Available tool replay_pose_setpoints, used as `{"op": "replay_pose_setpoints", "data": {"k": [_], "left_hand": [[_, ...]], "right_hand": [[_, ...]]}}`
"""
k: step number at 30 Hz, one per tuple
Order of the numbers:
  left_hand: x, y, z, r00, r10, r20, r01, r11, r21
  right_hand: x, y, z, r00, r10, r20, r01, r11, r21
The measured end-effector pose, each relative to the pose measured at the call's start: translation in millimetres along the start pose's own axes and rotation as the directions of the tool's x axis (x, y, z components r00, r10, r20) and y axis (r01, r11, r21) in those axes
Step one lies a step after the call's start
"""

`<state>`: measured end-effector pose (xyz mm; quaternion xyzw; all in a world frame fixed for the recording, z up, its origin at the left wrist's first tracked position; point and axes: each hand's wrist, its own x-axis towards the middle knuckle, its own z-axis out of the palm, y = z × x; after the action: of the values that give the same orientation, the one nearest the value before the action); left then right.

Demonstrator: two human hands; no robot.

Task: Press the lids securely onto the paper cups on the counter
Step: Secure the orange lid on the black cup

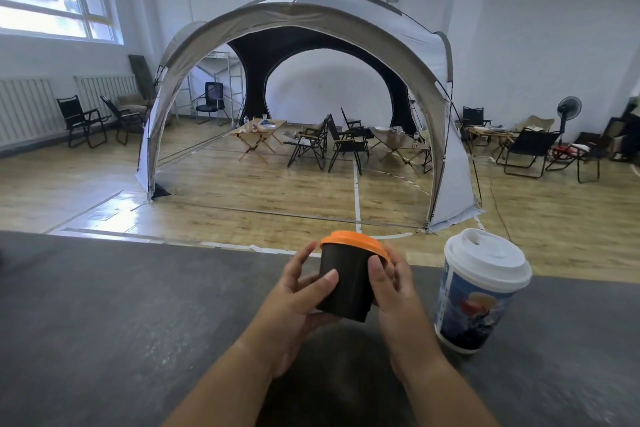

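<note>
A short black paper cup (346, 284) with an orange lid (353, 242) is held between both hands above the grey counter (121, 305), tilted slightly to the right. My left hand (301, 291) grips its left side with the thumb across the front. My right hand (394, 284) grips its right side, fingers reaching up near the lid's rim. To the right, a taller blue-printed paper cup (471, 308) stands upright on the counter with a white sip lid (488, 255) on top.
The counter's far edge (173, 241) runs across the view behind the cups. Beyond it lie a wooden floor, a large dome tent (311, 28), folding chairs and low tables. The tall cup stands close to my right wrist.
</note>
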<state>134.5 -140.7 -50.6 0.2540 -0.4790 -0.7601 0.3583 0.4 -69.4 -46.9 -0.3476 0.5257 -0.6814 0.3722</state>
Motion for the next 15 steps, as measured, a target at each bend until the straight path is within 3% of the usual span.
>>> {"op": "replay_pose_setpoints", "data": {"k": [3,7,15], "left_hand": [[-0.5,-0.7,1.4,1.000,-0.013,-0.008,0.014,0.999,0.039],[-1.6,0.6,2.9,0.997,-0.043,0.059,0.046,0.998,-0.051],[-0.1,-0.7,-1.2,0.999,0.035,0.007,-0.036,0.998,0.050]], "right_hand": [[2.9,1.0,-2.3,0.999,-0.035,-0.033,0.033,0.998,-0.043],[7.6,2.9,-5.0,0.996,-0.027,-0.080,0.029,0.999,0.023],[1.9,0.8,-3.6,1.000,-0.012,0.002,0.012,1.000,-0.027]]}}
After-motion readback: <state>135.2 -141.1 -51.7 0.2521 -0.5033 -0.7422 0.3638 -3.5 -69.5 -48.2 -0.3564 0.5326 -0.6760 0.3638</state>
